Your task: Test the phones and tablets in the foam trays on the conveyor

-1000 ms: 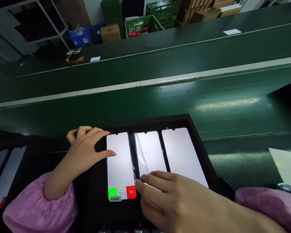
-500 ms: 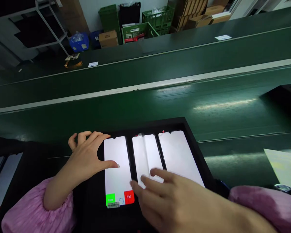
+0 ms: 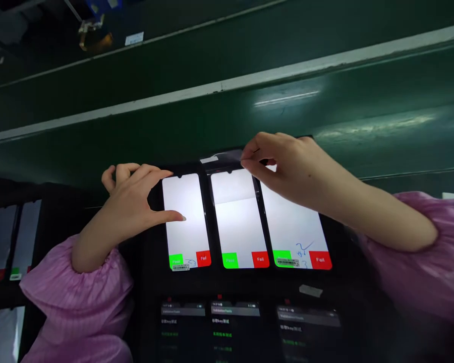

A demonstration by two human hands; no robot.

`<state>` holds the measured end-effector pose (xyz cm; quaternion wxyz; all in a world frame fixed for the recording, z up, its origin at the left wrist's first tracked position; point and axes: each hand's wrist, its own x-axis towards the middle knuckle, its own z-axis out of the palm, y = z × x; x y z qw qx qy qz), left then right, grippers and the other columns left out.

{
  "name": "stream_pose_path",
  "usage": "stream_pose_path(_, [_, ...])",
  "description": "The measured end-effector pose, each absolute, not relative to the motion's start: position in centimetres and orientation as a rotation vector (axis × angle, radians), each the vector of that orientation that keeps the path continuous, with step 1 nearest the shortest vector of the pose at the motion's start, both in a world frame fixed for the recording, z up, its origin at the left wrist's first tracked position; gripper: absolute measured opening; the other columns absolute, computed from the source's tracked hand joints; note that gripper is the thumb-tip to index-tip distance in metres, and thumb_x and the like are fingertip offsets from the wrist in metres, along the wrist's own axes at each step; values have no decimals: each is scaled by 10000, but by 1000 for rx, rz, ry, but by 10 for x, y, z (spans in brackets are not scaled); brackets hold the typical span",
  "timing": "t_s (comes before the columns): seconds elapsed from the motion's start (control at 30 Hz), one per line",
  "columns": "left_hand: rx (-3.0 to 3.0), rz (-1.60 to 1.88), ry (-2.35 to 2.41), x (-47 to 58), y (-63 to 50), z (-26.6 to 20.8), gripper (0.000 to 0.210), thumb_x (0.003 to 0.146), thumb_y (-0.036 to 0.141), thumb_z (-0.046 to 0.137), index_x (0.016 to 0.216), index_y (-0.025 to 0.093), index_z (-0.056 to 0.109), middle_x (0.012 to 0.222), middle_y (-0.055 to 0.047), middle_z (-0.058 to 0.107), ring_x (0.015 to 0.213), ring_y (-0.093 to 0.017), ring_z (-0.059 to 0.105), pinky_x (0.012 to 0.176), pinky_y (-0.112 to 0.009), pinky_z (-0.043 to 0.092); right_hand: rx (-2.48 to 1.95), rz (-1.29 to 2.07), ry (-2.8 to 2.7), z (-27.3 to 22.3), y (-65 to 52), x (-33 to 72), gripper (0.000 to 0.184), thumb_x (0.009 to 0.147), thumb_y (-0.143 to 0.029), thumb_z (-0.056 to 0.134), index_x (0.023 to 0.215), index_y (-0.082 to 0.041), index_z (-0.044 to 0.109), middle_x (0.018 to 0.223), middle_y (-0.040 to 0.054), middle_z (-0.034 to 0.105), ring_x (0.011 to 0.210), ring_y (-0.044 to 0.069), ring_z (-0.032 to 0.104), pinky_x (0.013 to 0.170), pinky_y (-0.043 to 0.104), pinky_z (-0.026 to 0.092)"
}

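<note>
Three lit phones lie side by side in a black tray (image 3: 147, 282), their screens white with green Pass and red Fail boxes. Over the left phone (image 3: 185, 222), my left hand (image 3: 130, 201) is open, index finger at its top corner and thumb across the screen. My right hand (image 3: 283, 166) pinches a clear film (image 3: 229, 157) with a small white label, bent up above the top of the middle phone (image 3: 240, 229). My right wrist partly covers the right phone (image 3: 297, 222), which has blue handwriting near its bottom.
Darker phones with menu text, one of them a middle one (image 3: 235, 327), lie in a lower row. Another tray of phones (image 3: 3, 232) stands at the left. A small clear strip (image 3: 310, 291) lies below the right phone. Green conveyor surface (image 3: 166, 131) stretches behind.
My right hand has gone from the middle phone's lower part up beyond its top edge, now with the film pinched. My left hand keeps its place on the left phone. The view has tilted down.
</note>
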<state>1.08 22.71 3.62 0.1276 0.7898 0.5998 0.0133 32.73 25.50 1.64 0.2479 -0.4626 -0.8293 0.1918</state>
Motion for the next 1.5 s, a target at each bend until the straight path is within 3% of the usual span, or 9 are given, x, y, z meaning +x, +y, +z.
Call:
stream_pose_path(0.17, [2355,124,1717,8,221,38,570,856,662,761,1325,345,692,1313,-55,721,1396,-424,438,1218,-686,124,-1256,667,-2049,24,252,328,47,955,-162,651,954,-206,668,912,8,763,847,201,747,677,320,521])
stream_pose_path(0.3, [2348,196,1764,15,216,45,289,1018,505,640,1219,319,733,1293,-14,738,1360,-338,506,1223,-646,184,-1308,653,-1993,36,243,326,77,940,-171,703,917,-229,659,903,-1,770,800,184,736,763,368,548])
stream_pose_path(0.4, [2373,201,1777,22,215,49,246,1073,422,577,1170,266,741,1339,-9,732,1353,-302,525,1214,-626,242,-1340,644,-1973,42,241,323,140,934,-161,729,882,-247,632,901,2,774,772,173,720,824,391,563])
stream_pose_path(0.6, [2481,307,1724,23,212,52,238,1078,365,570,1037,238,768,1118,11,793,1197,-253,606,1171,-558,358,-1352,640,-2002,35,246,324,136,942,-159,712,896,-244,616,853,-10,759,733,166,709,782,385,542])
stream_pose_path(0.73, [2492,347,1650,23,204,56,147,1043,310,630,994,262,760,1001,45,780,1090,-207,651,1215,-534,353,-1312,692,-1986,34,246,326,136,947,-160,719,905,-241,618,886,0,758,780,171,726,694,350,516])
stream_pose_path(0.83, [2498,365,1636,23,198,58,115,1028,291,652,983,268,756,946,41,752,1028,-191,656,1228,-528,351,-1304,658,-1969,39,241,326,170,941,-162,731,883,-250,597,853,-18,746,726,157,698,726,358,529])
stream_pose_path(0.97, [2543,367,1620,21,196,57,112,1020,272,653,982,259,758,948,29,729,1005,-182,653,1222,-528,374,-1280,590,-1950,46,237,327,191,944,-166,732,865,-257,584,874,-24,746,724,142,682,762,344,543])
stream_pose_path(1.33, [2533,448,1555,17,193,55,94,1010,289,641,984,309,729,912,71,751,964,-170,663,1247,-515,323,-1229,571,-1960,39,238,330,122,988,-174,699,950,-233,599,932,-12,756,855,160,750,670,291,524])
stream_pose_path(1.5, [2554,380,1501,13,190,58,136,1020,261,619,1020,320,742,935,76,767,967,-155,671,1257,-502,249,-1225,543,-1977,34,239,332,82,1003,-180,668,985,-221,599,901,-12,761,764,174,740,640,311,516])
